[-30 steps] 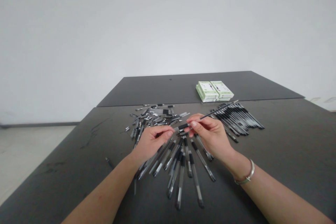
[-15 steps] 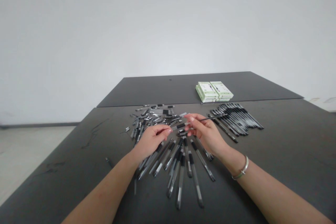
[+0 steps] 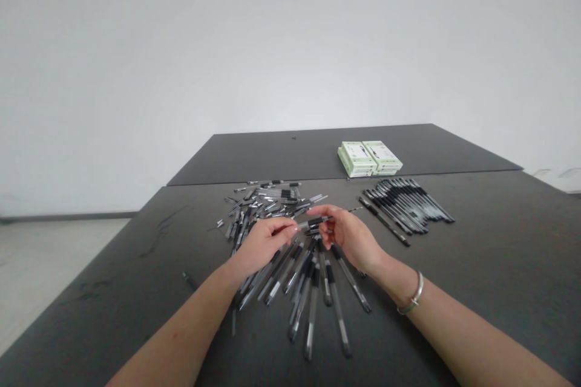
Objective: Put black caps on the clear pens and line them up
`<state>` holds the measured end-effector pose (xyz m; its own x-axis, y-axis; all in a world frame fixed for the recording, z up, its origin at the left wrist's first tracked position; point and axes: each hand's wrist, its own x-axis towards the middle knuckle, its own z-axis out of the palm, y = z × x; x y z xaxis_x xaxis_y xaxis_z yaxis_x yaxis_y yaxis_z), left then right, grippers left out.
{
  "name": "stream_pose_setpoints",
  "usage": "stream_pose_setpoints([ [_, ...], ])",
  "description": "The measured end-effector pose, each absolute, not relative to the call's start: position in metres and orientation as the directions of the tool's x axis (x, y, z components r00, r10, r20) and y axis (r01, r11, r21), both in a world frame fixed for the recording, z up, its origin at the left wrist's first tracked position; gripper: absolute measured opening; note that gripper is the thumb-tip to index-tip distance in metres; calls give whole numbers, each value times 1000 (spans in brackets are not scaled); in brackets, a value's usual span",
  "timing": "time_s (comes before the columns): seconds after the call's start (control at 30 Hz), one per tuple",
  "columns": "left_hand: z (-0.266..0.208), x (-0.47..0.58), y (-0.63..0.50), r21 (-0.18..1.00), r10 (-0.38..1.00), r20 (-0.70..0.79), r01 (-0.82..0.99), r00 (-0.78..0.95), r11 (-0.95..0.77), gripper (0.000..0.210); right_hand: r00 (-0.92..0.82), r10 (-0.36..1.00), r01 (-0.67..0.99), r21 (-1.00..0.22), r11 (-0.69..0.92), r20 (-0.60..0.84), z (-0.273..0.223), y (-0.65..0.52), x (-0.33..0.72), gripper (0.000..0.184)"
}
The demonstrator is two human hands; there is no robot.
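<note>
My left hand (image 3: 267,242) pinches the rear of a clear pen barrel with a black grip (image 3: 314,222) above the heap. Close by on the right, my right hand (image 3: 347,234) curls its fingers around the barrel's front end. A thin pen refill (image 3: 356,210) runs through my right hand, and only a short end shows past it; where the refill meets the barrel is hidden by the fingers. Below both hands lie several clear pen barrels (image 3: 313,314) with black grips, fanned toward me. A silver bracelet (image 3: 414,297) is on my right wrist.
A loose pile of pen parts (image 3: 245,217) spreads over the left of the dark table (image 3: 136,290). At the right lies a row of black-and-clear pens (image 3: 408,205). Green-and-white boxes (image 3: 370,158) are stacked farther back, before a white wall (image 3: 290,42).
My right hand has moved slightly left and down toward my left hand. Much less of the refill sticks out behind my right hand. My left hand has barely moved.
</note>
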<state>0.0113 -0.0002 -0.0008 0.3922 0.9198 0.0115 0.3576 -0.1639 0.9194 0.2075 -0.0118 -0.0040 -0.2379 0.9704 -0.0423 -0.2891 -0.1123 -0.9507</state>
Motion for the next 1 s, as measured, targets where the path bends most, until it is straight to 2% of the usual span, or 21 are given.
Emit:
stream_pose_setpoints([
  [0.1, -2, 11, 1, 912, 921, 19, 370, 388, -175, 28, -293, 956, -292, -949, -117, -28, -8, -13, 205, 36],
  [0.17, -3, 10, 2, 913, 927, 17, 373, 374, -167, 28, -268, 963, -346, -932, -110, -14, -7, -13, 206, 32],
  [0.37, -7, 9, 4, 912, 945, 21, 381, 325, -152, 29, -24, 999, -479, -878, 12, 27, 4, -10, 215, 17],
  [0.53, -10, 7, 6, 906, 958, 59, 388, 281, -169, 30, 77, 992, -399, -909, 123, 100, 1, -6, 218, 15],
  [0.77, -12, 6, 8, 920, 957, 39, 364, 287, -147, 30, 14, 988, -210, -966, 153, 154, -10, -5, 215, 20],
  [1.0, -9, 6, 7, 925, 962, 47, 351, 269, -144, 30, 36, 989, -273, -950, 150, 146, -6, -6, 216, 22],
])
